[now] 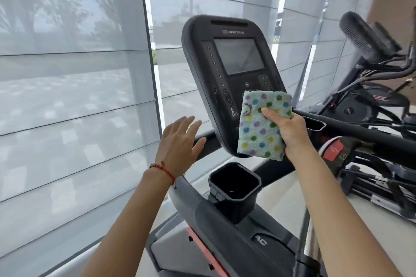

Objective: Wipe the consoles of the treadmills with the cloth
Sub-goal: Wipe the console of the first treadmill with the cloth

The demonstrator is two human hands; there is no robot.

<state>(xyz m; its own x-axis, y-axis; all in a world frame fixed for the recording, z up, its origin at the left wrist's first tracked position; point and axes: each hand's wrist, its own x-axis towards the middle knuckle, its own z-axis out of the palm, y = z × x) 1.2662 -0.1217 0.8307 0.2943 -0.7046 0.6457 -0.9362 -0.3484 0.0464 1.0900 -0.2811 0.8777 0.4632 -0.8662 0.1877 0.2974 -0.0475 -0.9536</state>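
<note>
A black treadmill console [227, 67] with a dark screen and button columns stands tilted in front of me. My right hand [287, 129] grips a folded pale-green cloth [261, 126] with coloured dots, pressed flat against the console's lower right part. My left hand [180, 144] hovers with fingers spread just left of the console's lower edge, above the handrail, holding nothing. A red string bracelet circles that wrist.
A black cup holder [235, 184] sits below the console. A red stop button [334, 150] is on the right of the crossbar [360, 129]. More exercise machines [371, 51] stand at the right. Window blinds [67, 74] fill the left and back.
</note>
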